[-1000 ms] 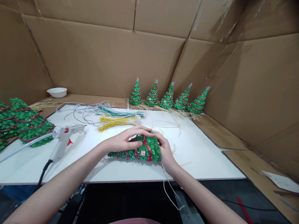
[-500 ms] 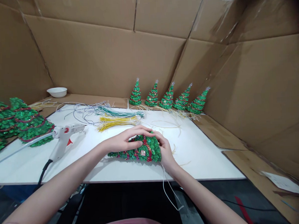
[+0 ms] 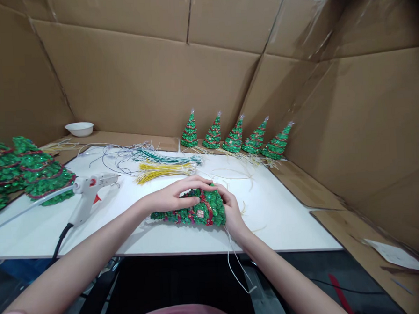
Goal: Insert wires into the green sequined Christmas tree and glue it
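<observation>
A small green tinsel Christmas tree [image 3: 217, 208] with red garland lies on its side on the white table, its base toward the right. My left hand [image 3: 183, 193] is wrapped over its upper side, thumb along the front and fingers reaching to the base. Against the base end, my right hand [image 3: 230, 207] grips it; those fingertips are partly hidden behind the tree. Thin white wires [image 3: 232, 263] hang from the base past the table's front edge.
At left are a white glue gun [image 3: 87, 196] and larger green trees [image 3: 43, 170]. Behind my hands lie yellow wires [image 3: 164, 170] and green wires [image 3: 167, 156]. Several finished-looking small trees [image 3: 213, 131] stand along the back cardboard wall [image 3: 138, 76]. A white bowl [image 3: 80, 129] sits back left.
</observation>
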Demonstrator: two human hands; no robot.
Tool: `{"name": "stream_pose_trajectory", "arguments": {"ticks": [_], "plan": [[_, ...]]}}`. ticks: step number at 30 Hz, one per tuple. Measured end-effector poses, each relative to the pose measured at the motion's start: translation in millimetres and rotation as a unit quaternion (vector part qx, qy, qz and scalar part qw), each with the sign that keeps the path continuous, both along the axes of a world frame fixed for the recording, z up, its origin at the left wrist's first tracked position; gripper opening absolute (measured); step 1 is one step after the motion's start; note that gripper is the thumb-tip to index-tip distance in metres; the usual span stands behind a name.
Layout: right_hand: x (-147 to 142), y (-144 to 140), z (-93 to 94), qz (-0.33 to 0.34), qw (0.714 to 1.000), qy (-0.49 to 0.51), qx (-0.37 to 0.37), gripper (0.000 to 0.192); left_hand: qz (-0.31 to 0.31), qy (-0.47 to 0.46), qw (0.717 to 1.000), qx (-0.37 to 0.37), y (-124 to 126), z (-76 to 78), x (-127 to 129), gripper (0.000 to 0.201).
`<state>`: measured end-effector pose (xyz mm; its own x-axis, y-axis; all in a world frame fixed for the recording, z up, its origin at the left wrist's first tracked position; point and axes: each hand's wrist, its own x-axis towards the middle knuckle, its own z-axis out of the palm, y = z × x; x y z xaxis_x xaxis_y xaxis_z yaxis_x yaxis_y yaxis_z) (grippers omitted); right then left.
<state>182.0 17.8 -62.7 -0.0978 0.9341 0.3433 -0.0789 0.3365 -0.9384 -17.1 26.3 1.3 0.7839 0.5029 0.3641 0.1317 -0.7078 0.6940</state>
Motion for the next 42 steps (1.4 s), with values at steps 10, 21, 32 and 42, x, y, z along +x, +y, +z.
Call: {"name": "stream_pose_trajectory", "arguments": {"ticks": [10,21,32,42], "plan": [[-0.1,-1.5,1.9,-0.007,1.0,-0.017,0.005,0.017,0.001,0.004,0.998,-0.063,1.7,3.9,-1.1,0.039],[1.3,-1.3,4.7,-0.006,0.999,-0.028,0.024,0.015,-0.013,-0.006,0.999,-0.05,2.0,2.7,-1.5,0.039],[1.6,-2.4,4.3,-0.021,0.998,-0.046,0.041,0.014,-0.014,-0.007,0.998,-0.062,0.8,3.6,0.0,0.04],[1.1,-2.3,3.8,-0.022,0.999,-0.034,0.031,0.014,-0.012,-0.001,0.998,-0.058,2.8,1.1,-0.9,0.039]]}}
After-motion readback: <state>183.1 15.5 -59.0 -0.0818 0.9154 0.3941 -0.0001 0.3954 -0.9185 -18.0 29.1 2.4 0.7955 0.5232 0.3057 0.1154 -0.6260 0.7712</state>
